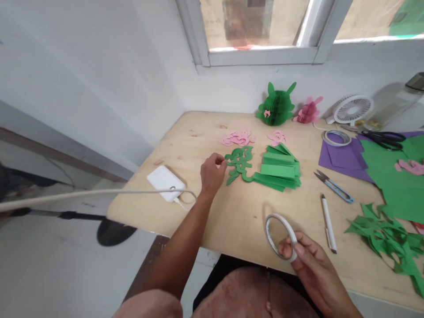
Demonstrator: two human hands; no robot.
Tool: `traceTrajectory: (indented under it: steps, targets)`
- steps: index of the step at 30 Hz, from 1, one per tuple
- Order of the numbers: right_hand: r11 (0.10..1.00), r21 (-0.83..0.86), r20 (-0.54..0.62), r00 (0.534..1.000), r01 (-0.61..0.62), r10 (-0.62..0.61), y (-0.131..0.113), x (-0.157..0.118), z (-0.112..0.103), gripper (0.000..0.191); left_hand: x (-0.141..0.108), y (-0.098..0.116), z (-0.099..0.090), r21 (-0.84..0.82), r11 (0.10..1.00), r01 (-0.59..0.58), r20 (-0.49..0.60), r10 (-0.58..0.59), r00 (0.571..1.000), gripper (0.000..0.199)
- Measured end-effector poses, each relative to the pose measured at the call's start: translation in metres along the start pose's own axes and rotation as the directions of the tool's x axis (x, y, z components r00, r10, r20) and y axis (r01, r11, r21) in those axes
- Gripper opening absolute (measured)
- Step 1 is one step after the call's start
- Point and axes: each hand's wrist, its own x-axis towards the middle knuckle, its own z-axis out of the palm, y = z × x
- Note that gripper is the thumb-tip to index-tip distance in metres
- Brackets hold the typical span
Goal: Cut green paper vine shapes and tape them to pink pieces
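Brownish-pink shirt front [238, 291], ours, below the bench [185, 145] edge. Right hand [311, 260]: one; grip closed on a narrow white tape roll [290, 229], tilted up near the front edge. Left hand [212, 174]: one; fingertips at the left side of the green paper cut-outs [237, 153], piled mid-bench; whether this grip pinches a piece we cannot tell. Green paper strips [278, 171]: fanned stack, just right of that pile. Pink paper cut-outs [237, 138]: behind. Step in hand, we judge: singling out a green cut-out, tape ready. Next move seems to call for a light pinch, parting one piece from its overlapping neighbours.
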Motion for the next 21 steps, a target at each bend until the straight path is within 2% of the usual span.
traceTrajectory:
  steps: [5,9,12,17,21]
  targets:
    - [0.999,0.032,-0.010,1.000,0.005,-0.005,-0.001,-0.002,0.000,0.024,-0.038,0.009,-0.006,-0.062,0.995,-0.076,0.011,0.077,0.997,0.006]
    - [0.997,0.072,-0.027,1.000,0.016,-0.014,-0.001,-0.005,-0.001,0.023,-0.074,0.017,-0.010,-0.145,0.989,-0.022,0.050,0.029,0.998,0.010]
    - [0.996,0.088,-0.019,1.000,0.026,-0.024,-0.001,-0.005,-0.003,0.023,-0.095,0.020,-0.009,-0.257,0.964,0.068,0.129,-0.035,0.991,0.009]
    - [0.990,0.133,-0.031,0.999,0.044,-0.041,-0.001,-0.006,-0.008,0.022,-0.108,0.018,-0.001,-0.370,0.913,0.174,0.283,-0.067,0.957,0.006]
    - [0.985,0.157,-0.039,0.997,0.074,-0.068,-0.002,-0.008,-0.009,0.021,-0.104,0.015,-0.002,-0.310,0.943,0.117,0.382,0.011,0.924,0.007]
